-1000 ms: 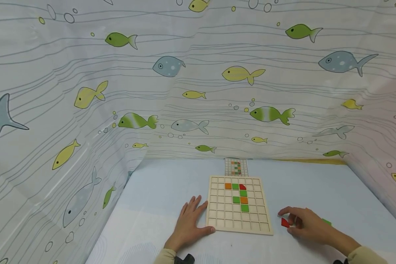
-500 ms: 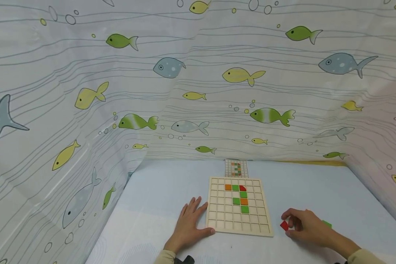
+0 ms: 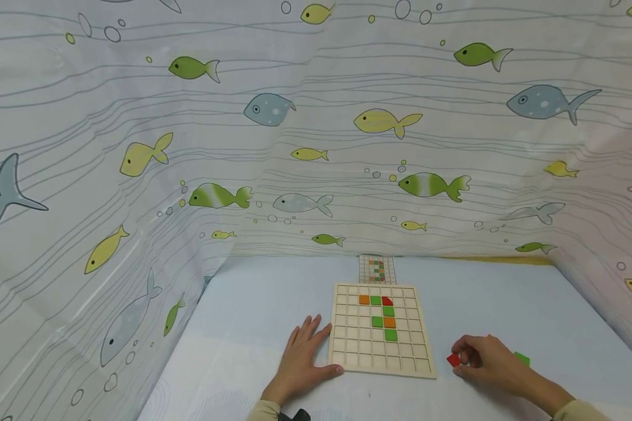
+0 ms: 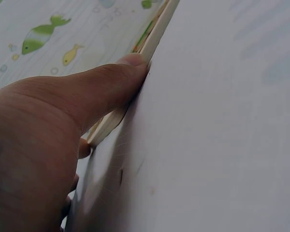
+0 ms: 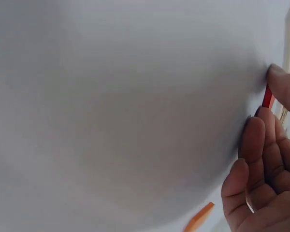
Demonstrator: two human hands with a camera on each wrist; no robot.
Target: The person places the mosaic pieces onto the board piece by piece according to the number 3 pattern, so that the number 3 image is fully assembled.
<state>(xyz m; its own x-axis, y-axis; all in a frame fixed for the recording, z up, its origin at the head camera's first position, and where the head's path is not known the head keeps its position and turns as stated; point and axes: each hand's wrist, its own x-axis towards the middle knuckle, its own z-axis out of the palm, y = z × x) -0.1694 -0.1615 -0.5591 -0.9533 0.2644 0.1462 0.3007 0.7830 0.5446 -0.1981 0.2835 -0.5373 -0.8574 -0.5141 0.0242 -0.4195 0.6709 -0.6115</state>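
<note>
A square wooden grid board point(image 3: 355, 359) lies on the table, with orange, green and red tiles in some of its upper and middle cells. My left hand point(image 3: 302, 359) rests flat at its left side, fingers spread and thumb at the near left corner. In the left wrist view, the thumb point(image 4: 106, 82) touches the board's rim. To the right of the board, my right hand point(image 3: 487, 362) pinches a small red tile point(image 3: 453, 360) between thumb and fingers, at the tabletop. The right wrist view shows just a sliver of this tile point(image 5: 268, 96).
Behind the board stands a pattern card point(image 3: 363, 270) with a similar coloured grid. A green tile point(image 3: 522, 358) lies beyond the right hand. An orange tile point(image 5: 199, 217) lies near that hand's fingers. A fish-printed sheet point(image 3: 342, 193) encloses the table's back and sides.
The red tile has turned in the right hand's grip, and the index finger has drawn in closer to it. The left hand and the board have stayed in place.
</note>
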